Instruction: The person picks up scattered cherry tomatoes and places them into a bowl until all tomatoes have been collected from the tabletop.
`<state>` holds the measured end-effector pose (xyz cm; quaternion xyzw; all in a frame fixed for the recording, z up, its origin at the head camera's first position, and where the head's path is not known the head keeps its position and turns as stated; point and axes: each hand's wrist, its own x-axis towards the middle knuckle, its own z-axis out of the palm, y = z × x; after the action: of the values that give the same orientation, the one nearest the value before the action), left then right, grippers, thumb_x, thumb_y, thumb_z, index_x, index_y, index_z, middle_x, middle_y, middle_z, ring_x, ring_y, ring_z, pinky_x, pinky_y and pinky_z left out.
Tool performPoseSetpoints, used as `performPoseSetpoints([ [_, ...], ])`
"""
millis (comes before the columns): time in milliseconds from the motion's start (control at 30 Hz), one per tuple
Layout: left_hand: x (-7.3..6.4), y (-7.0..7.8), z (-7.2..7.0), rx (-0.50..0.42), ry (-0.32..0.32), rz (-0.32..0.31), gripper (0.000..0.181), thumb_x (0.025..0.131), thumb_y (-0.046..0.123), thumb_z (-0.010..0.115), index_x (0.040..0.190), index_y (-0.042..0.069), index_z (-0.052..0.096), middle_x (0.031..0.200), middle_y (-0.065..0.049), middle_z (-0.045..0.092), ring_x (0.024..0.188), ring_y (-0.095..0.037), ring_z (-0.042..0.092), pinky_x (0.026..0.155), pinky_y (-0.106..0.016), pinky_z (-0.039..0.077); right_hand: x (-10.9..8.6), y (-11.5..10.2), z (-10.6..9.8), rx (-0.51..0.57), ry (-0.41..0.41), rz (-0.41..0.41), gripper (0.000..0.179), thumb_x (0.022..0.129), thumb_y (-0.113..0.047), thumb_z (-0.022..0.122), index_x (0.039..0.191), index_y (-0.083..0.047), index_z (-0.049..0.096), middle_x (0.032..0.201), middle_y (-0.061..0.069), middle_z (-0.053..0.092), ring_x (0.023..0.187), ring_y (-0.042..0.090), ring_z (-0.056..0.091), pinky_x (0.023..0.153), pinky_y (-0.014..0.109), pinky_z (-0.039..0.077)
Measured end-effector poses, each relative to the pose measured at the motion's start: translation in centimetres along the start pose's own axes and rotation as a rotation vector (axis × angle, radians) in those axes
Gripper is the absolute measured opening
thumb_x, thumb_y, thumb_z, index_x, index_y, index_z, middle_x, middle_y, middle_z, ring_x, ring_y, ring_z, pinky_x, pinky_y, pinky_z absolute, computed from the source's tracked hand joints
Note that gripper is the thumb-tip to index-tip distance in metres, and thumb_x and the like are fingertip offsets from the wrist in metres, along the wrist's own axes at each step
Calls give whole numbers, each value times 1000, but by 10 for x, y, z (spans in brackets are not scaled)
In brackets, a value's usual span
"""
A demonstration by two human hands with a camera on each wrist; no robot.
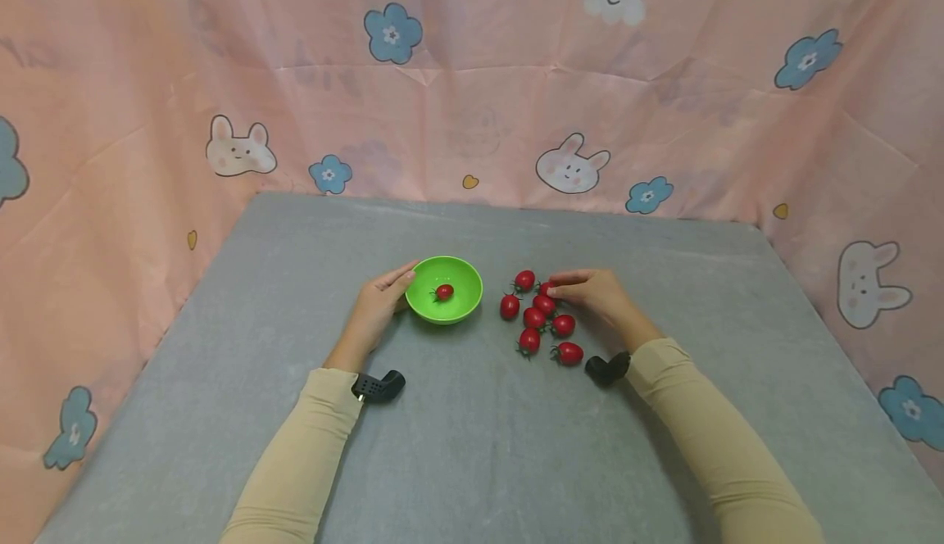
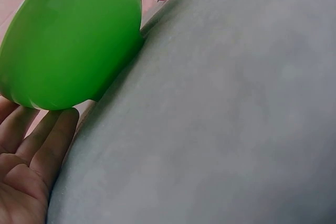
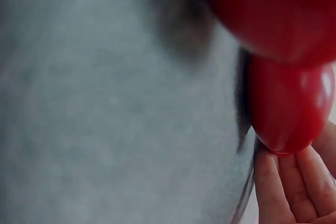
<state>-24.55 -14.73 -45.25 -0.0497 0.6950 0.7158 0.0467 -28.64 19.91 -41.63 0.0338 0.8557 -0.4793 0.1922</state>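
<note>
A bright green bowl (image 1: 443, 315) sits on the grey table with one cherry tomato (image 1: 445, 292) inside. My left hand (image 1: 372, 315) holds the bowl at its left side, thumb over the rim; in the left wrist view its fingers (image 2: 55, 142) touch the outer wall. To the right of the bowl, my right hand (image 1: 596, 294) pinches a cherry tomato (image 1: 546, 288) at the far side of a loose group. In the right wrist view, large red tomatoes (image 3: 289, 108) partly cover the fingertips, so the grip itself is hidden there.
Several more cherry tomatoes (image 1: 534, 319) with green stems lie close together between bowl and right hand. One tomato (image 1: 568, 354) lies nearest the right wrist's black camera (image 1: 608, 369). A pink patterned cloth (image 1: 472, 102) hangs behind the grey table (image 1: 472, 446).
</note>
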Motion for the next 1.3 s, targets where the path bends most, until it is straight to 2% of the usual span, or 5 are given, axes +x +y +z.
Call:
performPoseSetpoints([
  [267,0,0,0,6,4,0,42,102,26,57,141,9,56,149,-6,52,138,-18,49,106,-25,48,2,1,1,-11,10,11,50,90,-29,74,133,-6,63,143,15,57,129,28,50,111,42,44],
  [533,0,-1,0,9,6,-1,41,102,26,57,140,9,57,149,-6,53,137,-17,50,102,-22,50,2,1,1,-3,21,24,50,91,-28,74,134,-5,63,145,16,55,132,30,47,114,45,41],
  [800,0,0,0,22,11,4,42,102,26,57,140,9,57,150,-6,51,141,-18,46,112,-32,44,-1,-5,0,11,43,25,51,89,-34,75,132,-7,65,142,13,58,131,29,46,112,44,43],
  [1000,0,0,-1,15,12,-2,42,102,27,57,140,9,57,151,-7,51,139,-19,48,111,-33,46,-2,-14,-4,-15,63,24,51,90,-40,73,132,-12,65,140,12,60,136,30,42,115,48,39],
  [1300,1,-2,-2,14,-2,-10,42,102,26,57,140,10,57,150,-6,51,138,-17,48,107,-28,48,-7,-24,-5,-7,62,-32,51,89,-40,74,130,-10,66,132,15,66,130,30,52,113,48,42],
])
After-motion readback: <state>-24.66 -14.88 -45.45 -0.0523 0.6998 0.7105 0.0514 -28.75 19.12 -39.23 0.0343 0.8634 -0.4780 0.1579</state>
